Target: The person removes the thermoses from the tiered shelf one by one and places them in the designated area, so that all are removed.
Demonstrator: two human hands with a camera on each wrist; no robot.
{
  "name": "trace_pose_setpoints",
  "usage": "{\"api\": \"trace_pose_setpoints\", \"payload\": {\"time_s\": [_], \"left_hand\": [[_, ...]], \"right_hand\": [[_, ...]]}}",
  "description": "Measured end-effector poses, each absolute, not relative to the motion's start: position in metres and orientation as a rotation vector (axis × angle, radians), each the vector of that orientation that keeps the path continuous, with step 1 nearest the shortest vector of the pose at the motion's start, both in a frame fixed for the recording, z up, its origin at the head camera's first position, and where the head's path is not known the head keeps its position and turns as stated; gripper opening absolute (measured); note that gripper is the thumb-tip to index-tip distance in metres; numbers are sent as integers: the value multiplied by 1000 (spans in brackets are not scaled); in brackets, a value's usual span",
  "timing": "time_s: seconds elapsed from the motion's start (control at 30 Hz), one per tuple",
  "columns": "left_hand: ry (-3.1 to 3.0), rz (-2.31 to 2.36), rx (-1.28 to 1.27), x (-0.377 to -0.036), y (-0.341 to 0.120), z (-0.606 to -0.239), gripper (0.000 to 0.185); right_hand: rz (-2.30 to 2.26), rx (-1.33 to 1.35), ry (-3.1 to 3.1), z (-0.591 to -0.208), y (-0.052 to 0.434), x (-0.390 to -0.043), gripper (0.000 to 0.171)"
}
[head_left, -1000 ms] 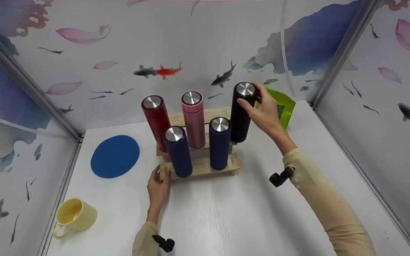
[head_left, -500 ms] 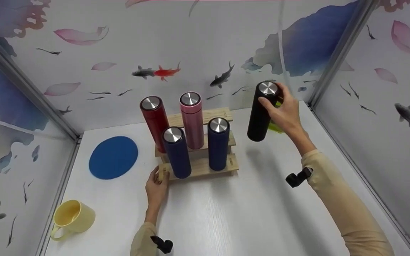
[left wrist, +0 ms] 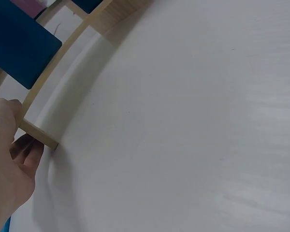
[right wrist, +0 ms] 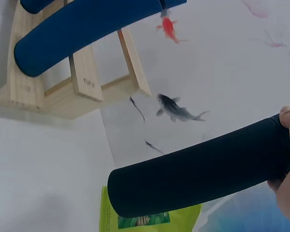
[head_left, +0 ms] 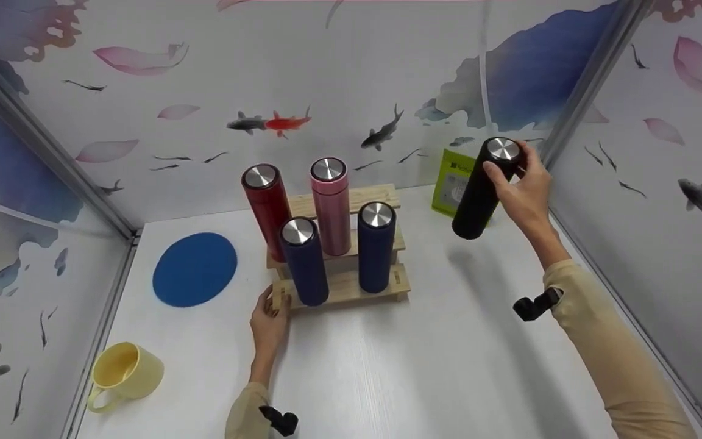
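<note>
My right hand [head_left: 524, 189] grips a black flask [head_left: 482, 189] by its steel-capped top and holds it tilted in the air to the right of the wooden rack [head_left: 381, 286]. The right wrist view shows the black flask [right wrist: 198, 174] above the table with my fingers [right wrist: 287, 193] round its end. On the rack stand a red flask [head_left: 265, 204], a pink flask [head_left: 331, 204] and two navy flasks [head_left: 303, 259] [head_left: 376, 244]. My left hand [head_left: 270, 317] holds the rack's front left corner post [left wrist: 38, 135].
A green packet [head_left: 451, 183] stands against the back wall behind the black flask. A blue round mat [head_left: 195, 268] lies left of the rack, and a yellow mug [head_left: 124, 372] sits at the front left. Patterned walls close in the white table [head_left: 448, 366] on three sides.
My right hand lifted the black flask off the rack's back right spot and carried it right and up, tilting it. The green packet came into view. The left hand stayed put.
</note>
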State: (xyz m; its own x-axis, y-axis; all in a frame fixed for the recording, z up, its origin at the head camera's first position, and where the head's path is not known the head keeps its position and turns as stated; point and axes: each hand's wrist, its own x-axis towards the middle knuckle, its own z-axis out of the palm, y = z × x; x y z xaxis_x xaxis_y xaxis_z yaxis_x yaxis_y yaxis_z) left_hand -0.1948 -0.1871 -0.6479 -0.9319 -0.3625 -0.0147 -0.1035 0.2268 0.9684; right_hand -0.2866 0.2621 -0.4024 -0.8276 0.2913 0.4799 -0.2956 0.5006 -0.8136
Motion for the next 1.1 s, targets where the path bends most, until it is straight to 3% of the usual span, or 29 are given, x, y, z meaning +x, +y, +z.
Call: {"api": "trace_pose_setpoints", "payload": {"time_s": [0.5,1.1], "left_hand": [[-2285,-1797,424,-193,-187,-648,58],[-2261,-1798,444,-195,-187,-649,54]], "right_hand": [[1228,-207,-2177,-419,311,-292,57],[1232,-474,-2240,-448,349,-291,66]]}}
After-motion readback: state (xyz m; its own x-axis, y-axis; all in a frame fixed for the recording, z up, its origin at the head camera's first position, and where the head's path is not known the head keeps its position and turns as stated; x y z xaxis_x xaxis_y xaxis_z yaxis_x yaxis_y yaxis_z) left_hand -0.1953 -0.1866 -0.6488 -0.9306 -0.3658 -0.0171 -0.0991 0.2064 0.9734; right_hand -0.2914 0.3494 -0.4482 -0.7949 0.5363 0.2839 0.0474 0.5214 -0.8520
